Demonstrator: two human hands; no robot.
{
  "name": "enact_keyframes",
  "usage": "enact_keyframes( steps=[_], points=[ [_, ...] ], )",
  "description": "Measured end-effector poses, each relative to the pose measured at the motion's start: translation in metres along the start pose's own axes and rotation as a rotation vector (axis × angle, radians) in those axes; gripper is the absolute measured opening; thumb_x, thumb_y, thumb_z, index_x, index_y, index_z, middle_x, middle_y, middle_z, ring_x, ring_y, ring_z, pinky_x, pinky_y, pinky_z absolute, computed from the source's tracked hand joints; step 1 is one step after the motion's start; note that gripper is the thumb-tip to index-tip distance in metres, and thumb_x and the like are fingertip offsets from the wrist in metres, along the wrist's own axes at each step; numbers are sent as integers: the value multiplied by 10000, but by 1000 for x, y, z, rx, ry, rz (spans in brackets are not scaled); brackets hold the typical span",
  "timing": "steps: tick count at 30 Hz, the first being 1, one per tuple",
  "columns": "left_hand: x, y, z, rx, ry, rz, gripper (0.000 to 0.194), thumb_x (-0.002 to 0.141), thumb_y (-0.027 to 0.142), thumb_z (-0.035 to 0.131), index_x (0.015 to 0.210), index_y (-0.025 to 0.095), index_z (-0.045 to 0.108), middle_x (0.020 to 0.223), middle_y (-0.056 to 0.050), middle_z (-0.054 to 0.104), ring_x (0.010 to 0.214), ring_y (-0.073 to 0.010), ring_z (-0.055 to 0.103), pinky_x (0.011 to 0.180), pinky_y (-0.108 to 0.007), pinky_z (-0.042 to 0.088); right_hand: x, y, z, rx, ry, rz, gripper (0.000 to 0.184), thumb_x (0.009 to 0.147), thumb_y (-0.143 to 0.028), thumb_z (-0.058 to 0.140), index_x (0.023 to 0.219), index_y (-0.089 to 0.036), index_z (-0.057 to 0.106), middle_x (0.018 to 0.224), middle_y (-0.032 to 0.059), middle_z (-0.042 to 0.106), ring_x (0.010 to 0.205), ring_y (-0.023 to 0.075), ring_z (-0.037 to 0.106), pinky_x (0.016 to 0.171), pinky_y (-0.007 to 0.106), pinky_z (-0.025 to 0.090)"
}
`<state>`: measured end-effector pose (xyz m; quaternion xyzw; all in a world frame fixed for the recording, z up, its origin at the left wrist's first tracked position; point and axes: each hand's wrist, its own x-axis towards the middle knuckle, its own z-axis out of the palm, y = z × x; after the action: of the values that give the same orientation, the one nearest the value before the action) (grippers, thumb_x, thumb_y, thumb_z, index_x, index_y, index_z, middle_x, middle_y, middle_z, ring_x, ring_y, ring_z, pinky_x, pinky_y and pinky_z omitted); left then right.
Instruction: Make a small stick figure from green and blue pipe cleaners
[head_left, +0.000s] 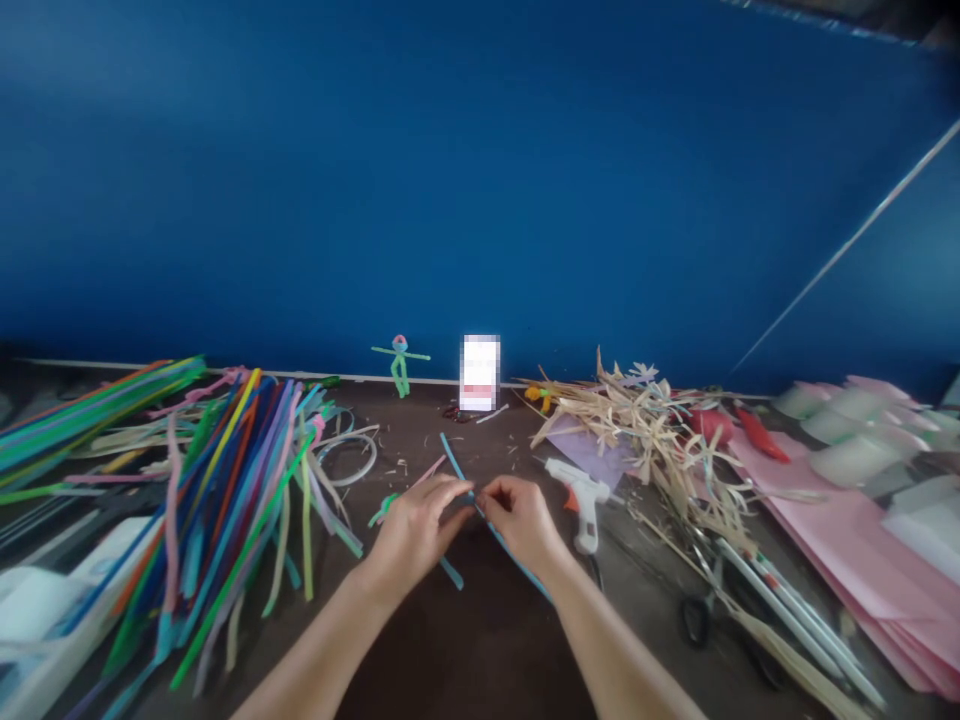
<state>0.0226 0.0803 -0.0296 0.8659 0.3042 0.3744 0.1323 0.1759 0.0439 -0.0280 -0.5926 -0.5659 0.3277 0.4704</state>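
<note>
My left hand (416, 530) and my right hand (521, 520) meet at the middle of the dark table, their fingertips pinching a thin blue pipe cleaner (495, 535). One end of it rises toward the far side, and the other runs down past my right wrist. A short teal piece (451, 573) sticks out below my left hand. Beyond that hand's outer edge lies a green pipe cleaner end (383, 509), with a pink strand (430, 470) just above. The fingers hide the exact point of the pinch.
A large fan of multicoloured pipe cleaners (210, 490) spreads left. A white glue gun (583, 500) stands right of my hands, beside dry straw (645, 440) and black-handled scissors (696, 620). Pink paper sheets (847, 530) lie far right. A small green pipe-cleaner figure (400, 365) stands before the blue wall (480, 170).
</note>
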Motion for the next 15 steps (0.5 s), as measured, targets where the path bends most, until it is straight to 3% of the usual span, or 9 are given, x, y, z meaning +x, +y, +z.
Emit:
enact_keyframes(
  steps=[3, 6, 8, 11, 15],
  points=[
    [3, 2, -9, 18, 127, -1, 431, 698, 277, 604, 1106, 197, 489, 1063, -79, 558, 1026, -217, 485, 904, -389, 369, 3, 4, -9, 123, 78, 69, 164, 691, -293, 534, 628, -145, 567, 487, -39, 485, 433, 77, 414, 426, 189, 318],
    [6, -2, -15, -113, 243, -222, 512, 676, 299, 614, 1145, 184, 442, 1135, -105, 506, 1065, -236, 455, 884, -402, 380, 6, 6, -19, 294, 116, 143, 193, 689, -338, 551, 659, -148, 541, 486, -41, 473, 404, 72, 419, 397, 187, 328],
    [8, -6, -14, -322, 165, -409, 521, 676, 302, 602, 1148, 171, 425, 1122, -115, 518, 1037, -230, 482, 837, -385, 412, 7, 5, -24, 361, 106, 180, 201, 674, -344, 571, 651, -148, 531, 501, -34, 493, 404, 70, 438, 396, 186, 343],
    [10, -8, -10, -672, -89, -602, 447, 668, 275, 587, 1079, 138, 476, 964, -96, 599, 903, -198, 557, 767, -338, 439, 9, 3, -29, 399, 119, 212, 205, 656, -339, 594, 630, -148, 523, 490, -34, 503, 398, 68, 448, 391, 183, 351],
    [10, -2, -7, -810, -263, -776, 383, 629, 257, 610, 983, 130, 540, 733, -34, 608, 653, -144, 571, 578, -259, 447, 9, 3, -31, 450, 136, 215, 207, 652, -333, 609, 629, -146, 523, 490, -38, 514, 395, 64, 452, 394, 182, 361]
  ],
)
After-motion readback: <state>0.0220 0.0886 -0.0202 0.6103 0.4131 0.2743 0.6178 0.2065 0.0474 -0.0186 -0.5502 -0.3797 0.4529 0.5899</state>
